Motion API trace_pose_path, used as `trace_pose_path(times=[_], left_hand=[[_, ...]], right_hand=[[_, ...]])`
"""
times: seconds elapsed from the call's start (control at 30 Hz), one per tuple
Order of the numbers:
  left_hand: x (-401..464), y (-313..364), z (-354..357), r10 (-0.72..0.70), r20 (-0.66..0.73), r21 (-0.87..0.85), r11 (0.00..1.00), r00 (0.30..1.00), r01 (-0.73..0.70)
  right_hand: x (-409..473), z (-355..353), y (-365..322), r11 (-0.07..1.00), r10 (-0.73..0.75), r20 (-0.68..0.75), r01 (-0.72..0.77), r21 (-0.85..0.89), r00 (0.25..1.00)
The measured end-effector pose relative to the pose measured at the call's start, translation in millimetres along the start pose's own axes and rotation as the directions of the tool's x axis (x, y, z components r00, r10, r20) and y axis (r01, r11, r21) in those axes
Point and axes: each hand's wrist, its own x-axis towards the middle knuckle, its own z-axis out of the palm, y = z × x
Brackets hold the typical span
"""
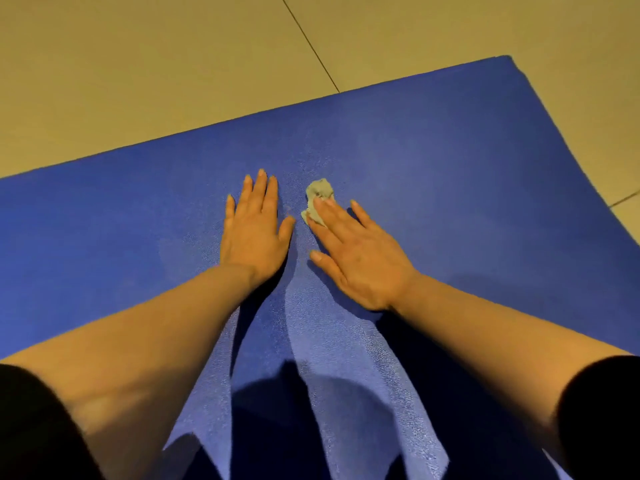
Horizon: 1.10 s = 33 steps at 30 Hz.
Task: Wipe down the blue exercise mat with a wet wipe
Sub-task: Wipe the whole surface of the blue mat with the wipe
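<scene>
Head view: the blue exercise mat (433,174) lies flat on the tiled floor (138,71), its long axis running from lower left to upper right across the picture, with one short end visible at the upper right, slightly lifted at the corner. The person leans over it from the near long side, both forearms reaching forward.

The wet wipe (318,199) is a small crumpled greyish wad on the mat, near the middle of the visible stretch. It sits under the fingertips of the right hand (360,258) — the wad pokes out ahead and to the left of those fingers, so it lies forward and slightly inward of the palm. The right hand is the one on the job: its fingers are straight and spread, pressing the wipe flat to the mat rather than curling round it, thumb out to the side.

The left hand (254,230) is just beside, a narrow strip of mat between its thumb and the wipe. It is flat too, fingers straight and together, palm down on the mat — apparently steadying the mat or bearing weight, holding nothing.

A faint paler sheen on the mat near the hands and beyond the wipe may be moisture, though the light makes that uncertain. The broad stretch toward the upper-right end lies away from the right hand, so the next strokes likely push forward or rightward along the mat's length.
</scene>
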Motion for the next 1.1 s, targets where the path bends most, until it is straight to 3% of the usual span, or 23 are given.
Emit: trace_pose_path(times=[0.13, 0.23, 0.33, 0.47, 0.67, 0.8, 0.9, 1.1], left_hand=[[-22, 6, -8, 0.081, 0.014, 0.014, 0.997, 0.997, -0.081], [-47, 16, -3, 0.106, 0.078, 0.032, 0.994, 0.991, -0.109], [-71, 27, 4, 0.094, 0.113, 0.005, 0.995, 0.989, -0.095], [-90, 42, 9, 0.055, 0.146, -0.028, 0.998, 0.988, -0.051], [-116, 45, 13, 0.026, 0.173, 0.000, 1.000, 0.985, -0.026], [-126, 47, 14, 0.008, 0.185, -0.007, 1.000, 0.983, -0.007], [-129, 52, 13, 0.000, 0.196, -0.016, 1.000, 0.981, 0.003], [-144, 53, 15, -0.016, 0.230, 0.002, 1.000, 0.973, 0.016]], right_hand=[[-5, -10, 30, 0.984, 0.163, -0.014, -0.163, -0.074, 0.987], [-6, -3, 5, 0.961, 0.277, 0.013, -0.277, -0.020, 0.961], [-21, 6, -27, 0.990, 0.141, 0.029, -0.140, -0.025, 0.990], [-44, -1, 0, 0.996, -0.015, 0.082, 0.022, -0.086, 0.997], [-47, 0, -1, 0.959, 0.279, 0.045, -0.276, -0.072, 0.959], [-60, 5, -28, 0.989, 0.126, 0.085, -0.118, -0.093, 0.988], [-73, -6, -6, 0.990, 0.031, 0.129, -0.012, -0.143, 0.991], [-72, -2, -14, 0.958, 0.279, 0.110, -0.269, -0.096, 0.954]])
